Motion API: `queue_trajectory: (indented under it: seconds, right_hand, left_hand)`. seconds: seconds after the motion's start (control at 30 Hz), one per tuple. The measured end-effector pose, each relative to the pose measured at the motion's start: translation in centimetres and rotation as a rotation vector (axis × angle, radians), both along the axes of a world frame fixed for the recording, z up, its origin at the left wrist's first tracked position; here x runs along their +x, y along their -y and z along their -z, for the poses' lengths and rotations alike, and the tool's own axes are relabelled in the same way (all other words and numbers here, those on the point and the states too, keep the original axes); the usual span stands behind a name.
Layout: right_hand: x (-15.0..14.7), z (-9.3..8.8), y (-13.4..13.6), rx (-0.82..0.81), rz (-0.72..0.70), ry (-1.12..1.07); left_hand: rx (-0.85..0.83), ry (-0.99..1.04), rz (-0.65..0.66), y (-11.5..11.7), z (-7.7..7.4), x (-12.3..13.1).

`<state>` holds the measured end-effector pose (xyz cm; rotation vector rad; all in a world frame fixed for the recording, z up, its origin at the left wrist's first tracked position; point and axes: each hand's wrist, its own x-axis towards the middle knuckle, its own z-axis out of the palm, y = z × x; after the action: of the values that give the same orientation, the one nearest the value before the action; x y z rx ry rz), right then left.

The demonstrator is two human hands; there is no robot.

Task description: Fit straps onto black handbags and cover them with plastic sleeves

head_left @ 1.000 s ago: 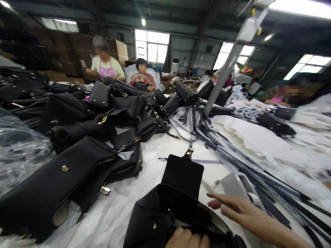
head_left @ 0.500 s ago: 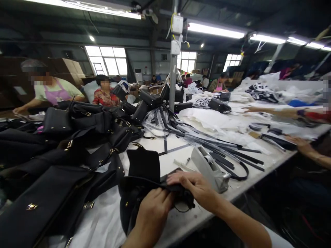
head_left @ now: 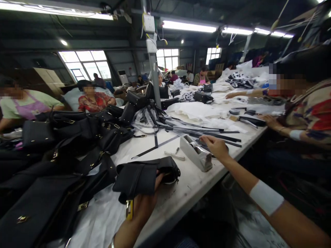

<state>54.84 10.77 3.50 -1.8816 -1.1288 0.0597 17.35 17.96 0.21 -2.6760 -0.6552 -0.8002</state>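
My left hand [head_left: 146, 205] grips a small black handbag [head_left: 141, 177] from below and behind, near the table's front edge. The bag's flap lies folded over, and a strap with a gold buckle [head_left: 129, 208] hangs by my wrist. A grey tape dispenser [head_left: 196, 155] stands to the right of the bag. Just beyond it, my right hand [head_left: 216, 146] is raised with thumb and fingers pinched together. A shiny clear strip, seemingly tape, shows faintly between the dispenser and those fingertips. Most of the left fingers are hidden by the bag.
Black bags [head_left: 51, 186] are heaped across the left side. Black straps [head_left: 207, 131] lie behind the dispenser, near a white pen-like tool [head_left: 174, 155]. A metal post [head_left: 154, 79] rises from the table. A co-worker [head_left: 307, 103] reaches in from the right; others sit opposite.
My right hand has left the bag and moved right to the tape dispenser. The left hand still holds the bag, whose raised flap is now folded down. The view has swung right.
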Motion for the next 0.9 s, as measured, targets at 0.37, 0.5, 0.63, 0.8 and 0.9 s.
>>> queue_trajectory:
  seconds: [0.37, 0.5, 0.63, 0.8, 0.9]
  right_hand:
    - [11.8, 4.3, -8.5, -0.41, 0.096, 0.24]
    - [13.6, 4.7, -12.3, -0.523, 0.13, 0.274]
    - [15.2, 4.8, -14.5, -0.683, 0.201, 0.247]
    - [15.5, 4.1, -14.7, -0.759, 0.213, 0.265]
    - [15.0, 2.3, -14.2, -0.694, 0.172, 0.284]
  left_hand:
    - [-0.263, 0.0, 0.048, 0.5, -1.7, 0.4]
    - [-0.274, 0.036, 0.12, 1.0, -2.2, 0.5]
    - [-0.197, 0.064, 0.191, 0.3, -2.4, 0.6]
    - [-0.192, 0.083, 0.198, -0.7, -1.5, 0.6]
    - [-0.24, 0.072, 0.177, -0.9, -0.7, 0.5]
